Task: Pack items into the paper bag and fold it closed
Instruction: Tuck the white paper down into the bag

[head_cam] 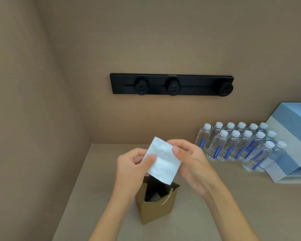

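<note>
A flat white rectangular packet (162, 161) is pinched between the left hand (134, 164) and right hand (188, 160), just above the open small brown paper bag (155, 207) standing on the beige counter (215, 206). Something dark already appears to lie inside; this packet is not yet in, and folding remains.

Black socket strip (171, 84) on the wall, clear water bottles (236, 145) beside a blue-and-white box (292, 136) on the counter (215, 206).

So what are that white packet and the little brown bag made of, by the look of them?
The white packet, pinched by both hands, looks like thin plastic or coated paper: pale, faintly glossy, slightly crinkled; I cannot tell which. The brown bag looks like matte kraft paper, with crisp folded edges, a dark lining and a cord handle.
</note>
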